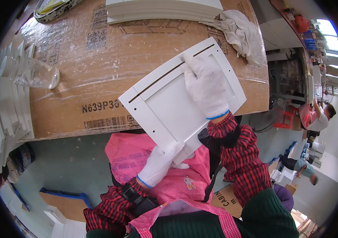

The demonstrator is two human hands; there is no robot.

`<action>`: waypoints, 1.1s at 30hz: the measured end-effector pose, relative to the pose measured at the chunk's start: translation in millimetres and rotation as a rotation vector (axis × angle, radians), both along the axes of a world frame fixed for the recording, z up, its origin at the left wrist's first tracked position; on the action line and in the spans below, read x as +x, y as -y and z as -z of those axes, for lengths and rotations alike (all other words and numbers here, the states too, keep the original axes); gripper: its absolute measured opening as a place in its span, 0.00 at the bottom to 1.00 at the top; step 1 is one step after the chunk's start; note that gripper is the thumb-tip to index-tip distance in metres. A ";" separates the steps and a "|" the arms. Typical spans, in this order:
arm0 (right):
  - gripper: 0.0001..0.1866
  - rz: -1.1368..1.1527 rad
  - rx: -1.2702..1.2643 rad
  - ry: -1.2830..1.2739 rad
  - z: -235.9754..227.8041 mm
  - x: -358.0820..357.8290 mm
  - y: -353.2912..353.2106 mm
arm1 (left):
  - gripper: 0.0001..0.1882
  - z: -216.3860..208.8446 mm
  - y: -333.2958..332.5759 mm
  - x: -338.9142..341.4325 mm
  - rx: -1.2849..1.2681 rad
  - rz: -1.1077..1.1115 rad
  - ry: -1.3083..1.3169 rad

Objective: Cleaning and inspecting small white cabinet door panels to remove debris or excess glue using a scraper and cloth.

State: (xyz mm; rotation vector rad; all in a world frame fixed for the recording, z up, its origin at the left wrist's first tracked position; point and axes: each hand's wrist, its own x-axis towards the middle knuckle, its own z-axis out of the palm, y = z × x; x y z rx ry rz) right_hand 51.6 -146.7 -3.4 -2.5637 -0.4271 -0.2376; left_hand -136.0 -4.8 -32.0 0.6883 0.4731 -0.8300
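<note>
The white framed panel (173, 103) overhangs the near edge of the film-wrapped cardboard box (97, 67), tilted, half above the pink apron (137, 158). The gloved left hand (159, 164) is closed on the panel's near corner; the gloved right hand (206, 85) lies flat on its face, fingers extended, gripping nothing. Risk: the single-corner pinch could slip, letting the unsupported half drop off the box edge.
</note>
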 end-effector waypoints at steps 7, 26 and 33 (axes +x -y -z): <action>0.11 -0.024 0.007 0.005 -3.3 -1.2 -1.7 | 0.29 1.1 1.1 2.1 -0.021 0.007 0.022; 0.16 0.111 -0.281 -0.073 -1.6 8.1 17.6 | 0.30 2.9 4.1 4.6 0.057 -0.042 -0.033; 0.15 0.045 0.019 -0.035 2.4 -26.4 7.0 | 0.31 4.9 3.1 5.4 0.030 -0.037 -0.004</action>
